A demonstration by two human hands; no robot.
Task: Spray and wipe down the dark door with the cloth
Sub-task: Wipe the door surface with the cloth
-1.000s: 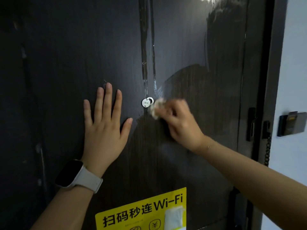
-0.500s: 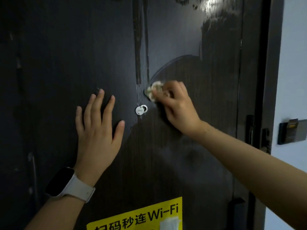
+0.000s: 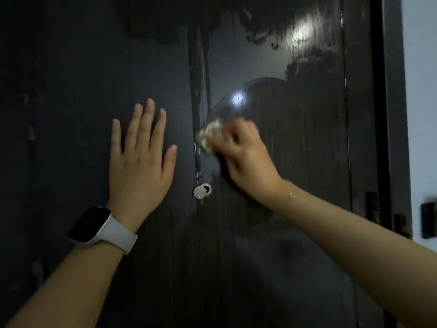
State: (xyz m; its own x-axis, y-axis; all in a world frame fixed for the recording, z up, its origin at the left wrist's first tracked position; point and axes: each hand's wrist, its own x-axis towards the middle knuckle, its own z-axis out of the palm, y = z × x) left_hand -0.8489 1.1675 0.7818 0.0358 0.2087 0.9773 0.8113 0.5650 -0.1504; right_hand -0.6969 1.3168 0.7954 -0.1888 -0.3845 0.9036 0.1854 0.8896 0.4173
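Observation:
The dark door point(image 3: 71, 67) fills the view, with wet streaks and a shiny damp patch at its upper right. My right hand point(image 3: 246, 159) is closed around a small pale crumpled cloth point(image 3: 209, 136) and presses it against the door, above the round metal peephole cover point(image 3: 202, 191). A wet drip line runs down the door just left of the cloth. My left hand point(image 3: 142, 159) lies flat on the door with fingers spread, a watch on its wrist. No spray bottle is in view.
The door frame point(image 3: 392, 114) runs down the right side, with a dark latch or handle part point(image 3: 372, 207) on it. Beyond it is a pale wall carrying a small dark wall unit point(image 3: 429, 220).
My right hand has carried the cloth upward, from beside the peephole cover to well above it. The view has tilted up, so the yellow sticker has dropped out of sight. My left hand stays flat.

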